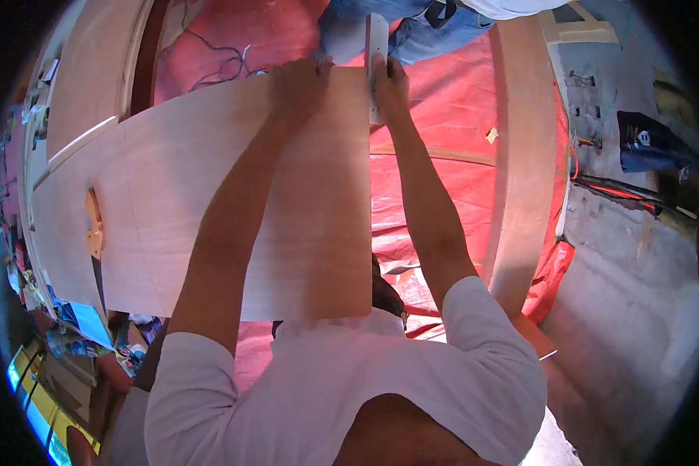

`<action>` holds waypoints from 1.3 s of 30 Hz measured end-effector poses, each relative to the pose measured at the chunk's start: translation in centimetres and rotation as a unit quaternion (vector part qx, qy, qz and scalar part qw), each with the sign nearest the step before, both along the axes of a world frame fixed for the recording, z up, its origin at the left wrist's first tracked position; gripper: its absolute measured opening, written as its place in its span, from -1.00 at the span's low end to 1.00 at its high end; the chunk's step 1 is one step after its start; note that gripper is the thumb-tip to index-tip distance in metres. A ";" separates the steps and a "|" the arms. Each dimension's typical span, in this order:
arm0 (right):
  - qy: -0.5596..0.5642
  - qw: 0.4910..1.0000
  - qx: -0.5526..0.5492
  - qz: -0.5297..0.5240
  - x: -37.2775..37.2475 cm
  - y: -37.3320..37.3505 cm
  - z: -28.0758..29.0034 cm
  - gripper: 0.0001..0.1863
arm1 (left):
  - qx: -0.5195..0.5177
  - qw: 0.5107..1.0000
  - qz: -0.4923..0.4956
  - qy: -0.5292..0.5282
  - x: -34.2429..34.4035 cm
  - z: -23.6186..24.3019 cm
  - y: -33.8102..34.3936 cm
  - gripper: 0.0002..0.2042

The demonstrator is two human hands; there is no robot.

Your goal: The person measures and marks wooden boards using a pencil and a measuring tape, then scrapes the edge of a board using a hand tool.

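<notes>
A large pale wooden panel (pixel 318 194) lies across in front of me, reaching from the left to just right of the middle. My left hand (pixel 299 84) rests at its far edge, with the fingers curled over that edge. At the far right corner, my right hand (pixel 391 87) is closed around a long, narrow, pale block (pixel 377 35), which stands lengthwise along the panel's right edge. The underside of the block is hidden. A handsaw with an orange-brown handle (pixel 94 224) lies on the panel's left part.
Red sheeting (pixel 443 186) covers the floor. A long wooden board (pixel 520 155) runs along the right, and another panel (pixel 93 70) stands at far left. Beyond the far edge is a person in blue jeans (pixel 435 35). A dark cable (pixel 217 66) lies at far left.
</notes>
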State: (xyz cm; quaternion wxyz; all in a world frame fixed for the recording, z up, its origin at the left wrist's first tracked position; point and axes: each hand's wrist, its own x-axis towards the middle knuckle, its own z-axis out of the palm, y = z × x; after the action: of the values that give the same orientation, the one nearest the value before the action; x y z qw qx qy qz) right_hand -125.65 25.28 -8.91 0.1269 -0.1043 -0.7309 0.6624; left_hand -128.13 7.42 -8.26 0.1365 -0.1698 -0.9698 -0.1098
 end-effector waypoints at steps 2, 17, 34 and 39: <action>-0.009 1.000 -0.007 0.007 -0.3 -0.6 0.4 -0.57 | 0.042 0.998 -0.011 -0.040 0.2 1.2 -0.4 -0.48; -0.111 0.973 -0.200 0.007 -0.4 0.7 0.3 -0.58 | -0.028 0.998 -0.028 0.041 1.1 1.0 0.0 -0.62; -0.061 0.998 0.019 0.015 4.4 -0.5 -0.2 -0.65 | 0.014 0.999 0.023 -0.037 0.7 1.0 0.2 -0.56; -0.066 0.998 0.011 -0.007 2.3 0.0 0.6 -0.57 | 0.003 0.999 0.030 -0.014 1.4 2.2 1.3 -0.55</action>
State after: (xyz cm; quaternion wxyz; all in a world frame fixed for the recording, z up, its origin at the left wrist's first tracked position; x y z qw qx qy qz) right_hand -123.32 25.32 -8.30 0.0847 -0.1516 -0.7441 0.6452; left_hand -126.75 8.75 -6.04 0.1268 -0.1389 -0.9758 -0.1115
